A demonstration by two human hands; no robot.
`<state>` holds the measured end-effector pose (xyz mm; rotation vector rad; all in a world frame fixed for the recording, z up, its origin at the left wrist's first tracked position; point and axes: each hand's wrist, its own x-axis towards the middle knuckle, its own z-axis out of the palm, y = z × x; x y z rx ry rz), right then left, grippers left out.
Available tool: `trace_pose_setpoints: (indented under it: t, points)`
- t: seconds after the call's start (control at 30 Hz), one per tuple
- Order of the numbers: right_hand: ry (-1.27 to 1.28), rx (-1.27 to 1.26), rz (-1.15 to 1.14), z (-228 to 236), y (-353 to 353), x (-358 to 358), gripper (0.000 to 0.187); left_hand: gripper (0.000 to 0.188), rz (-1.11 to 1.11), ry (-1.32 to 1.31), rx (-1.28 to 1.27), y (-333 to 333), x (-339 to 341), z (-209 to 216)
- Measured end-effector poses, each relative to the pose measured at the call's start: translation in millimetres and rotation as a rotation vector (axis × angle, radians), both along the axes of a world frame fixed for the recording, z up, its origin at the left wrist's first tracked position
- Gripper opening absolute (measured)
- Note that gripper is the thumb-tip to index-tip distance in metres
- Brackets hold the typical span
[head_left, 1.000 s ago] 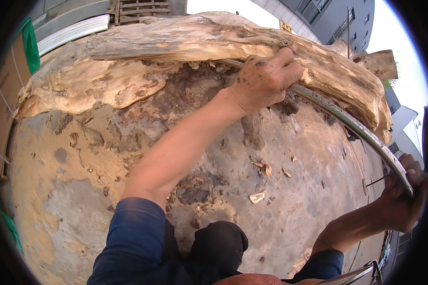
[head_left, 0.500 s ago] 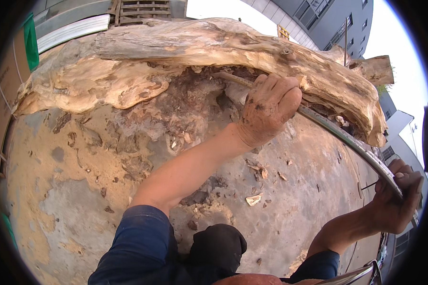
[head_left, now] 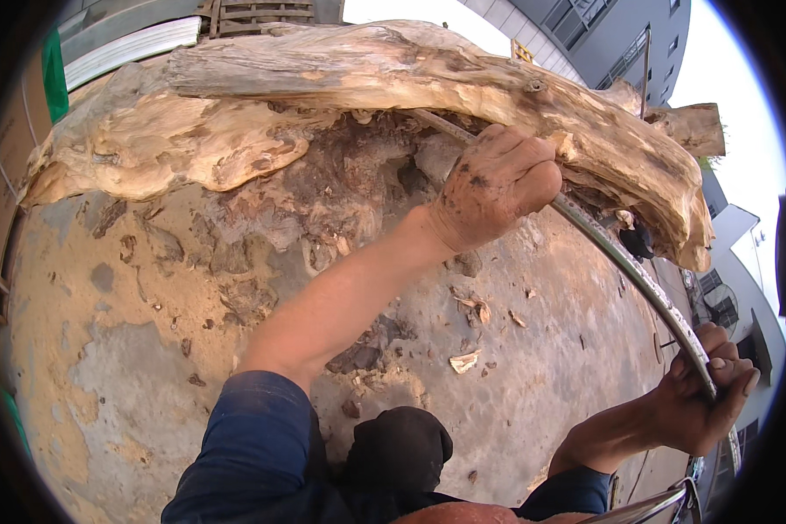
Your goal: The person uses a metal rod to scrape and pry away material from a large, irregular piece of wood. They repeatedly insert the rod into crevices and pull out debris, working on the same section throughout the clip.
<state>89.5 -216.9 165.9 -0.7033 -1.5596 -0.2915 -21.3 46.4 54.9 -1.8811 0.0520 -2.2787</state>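
A big pale, barkless log [head_left: 367, 70] lies across the far side, its wood ridged and hollowed underneath. My left hand [head_left: 502, 179], with dark smudges on the knuckles, is closed round a long metal bar [head_left: 629, 266] near its far end. The bar's far tip goes into the shadow under the log's lower edge; the very end is hidden. Farther back along the bar, at the right, my right hand [head_left: 709, 384] is wrapped round it too. Dark, crumbly reddish-brown material [head_left: 341, 175] fills the hollow beneath the log.
Wood chips and bark bits are scattered over the sandy grey ground [head_left: 148, 375], including one pale chip [head_left: 465, 361]. A large cardboard box [head_left: 13, 157] stands at the left with green material [head_left: 55, 79] behind it. A wooden pallet [head_left: 258, 13] lies beyond the log. Grey buildings rise at right.
The bar's rear part and my right hand have moved slightly left and down. My left hand has shifted a little, still holding the bar. A black object now shows by the log's right end.
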Motion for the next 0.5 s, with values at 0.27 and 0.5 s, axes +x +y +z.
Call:
trace_pose_setpoints:
  t: [0.27, 0.5]
  points:
    - [-0.041, 0.088, -0.252, 25, 12, -29, 0.03, 0.044, 0.05, -0.019, -0.079, 1, -6, 9]
    - [-0.162, -0.276, 0.701, 61, 14, -1, 0.039, 0.046, 0.052, -0.035, -0.02, 18, 0, 17]
